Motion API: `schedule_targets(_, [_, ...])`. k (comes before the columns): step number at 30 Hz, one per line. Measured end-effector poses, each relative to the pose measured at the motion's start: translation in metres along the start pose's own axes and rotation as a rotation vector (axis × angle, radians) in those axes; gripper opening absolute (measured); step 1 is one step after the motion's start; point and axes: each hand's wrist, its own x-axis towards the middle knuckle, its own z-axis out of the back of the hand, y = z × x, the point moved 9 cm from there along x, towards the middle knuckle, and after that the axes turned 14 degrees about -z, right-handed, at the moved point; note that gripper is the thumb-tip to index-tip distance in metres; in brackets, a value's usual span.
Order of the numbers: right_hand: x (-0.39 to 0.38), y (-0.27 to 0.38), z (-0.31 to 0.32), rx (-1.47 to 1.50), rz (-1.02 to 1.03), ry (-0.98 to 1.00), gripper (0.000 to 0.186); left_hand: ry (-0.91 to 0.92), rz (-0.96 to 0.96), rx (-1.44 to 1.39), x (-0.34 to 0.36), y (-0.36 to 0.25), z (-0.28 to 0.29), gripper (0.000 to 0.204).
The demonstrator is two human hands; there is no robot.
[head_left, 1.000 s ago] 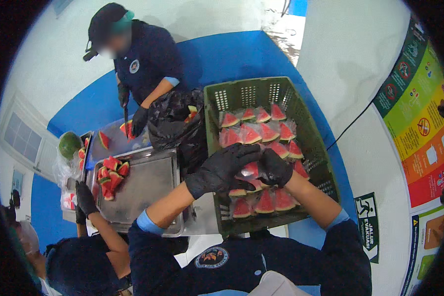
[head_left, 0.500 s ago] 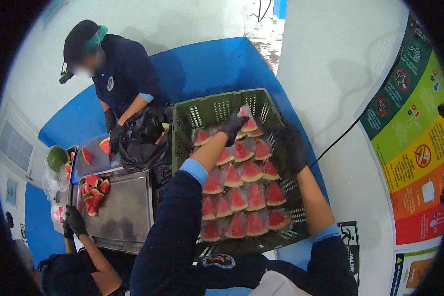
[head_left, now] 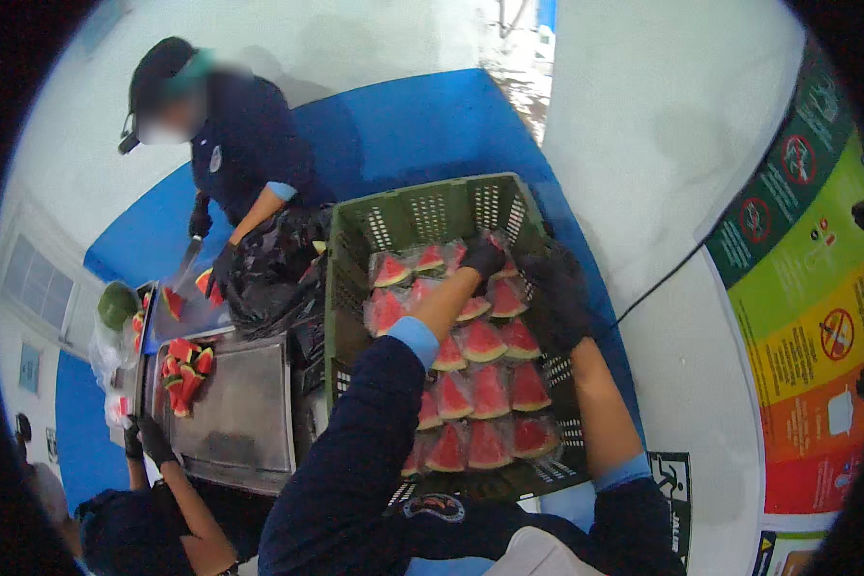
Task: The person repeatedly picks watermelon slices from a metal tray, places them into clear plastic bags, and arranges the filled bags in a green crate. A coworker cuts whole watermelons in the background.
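A green plastic crate holds several wrapped watermelon wedges in rows. My left hand, in a black glove, reaches to the far row and presses on a wrapped wedge there. My right hand, also gloved black, rests on the crate's right side next to the wedges; whether it grips anything is hidden.
A person in dark blue cuts watermelon with a knife at the far left. A steel tray carries loose wedges. Another person's gloved hand holds its near edge. A black bag lies beside the crate. Colourful posters hang on the right.
My hands have moved from the crate's near rows to its far end, the left one settling on a far wedge. The view has tilted; the crate now sits more centrally.
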Motion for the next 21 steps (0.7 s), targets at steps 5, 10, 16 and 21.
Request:
schedule_targets(5, [-0.018,0.046,0.003,-0.334,0.136,-0.062,0.038,-0.234,0.29,0.148,-0.033,-0.023,0.054,0.048])
schedule_targets(10, [-0.015,0.046,0.003,-0.391,0.009,-0.014,0.047,-0.101,-0.012,0.087,-0.061,-0.093,0.113,0.055])
schedule_targets(16, [-0.003,0.032,-0.001,0.0,0.044,0.063,0.046,-0.274,-0.292,0.297,-0.16,-0.137,0.195,0.069])
schedule_targets(21, [0.007,-0.004,0.0,0.504,-0.311,0.116,0.045,-0.671,-0.251,0.194,-0.349,-0.138,0.253,0.068])
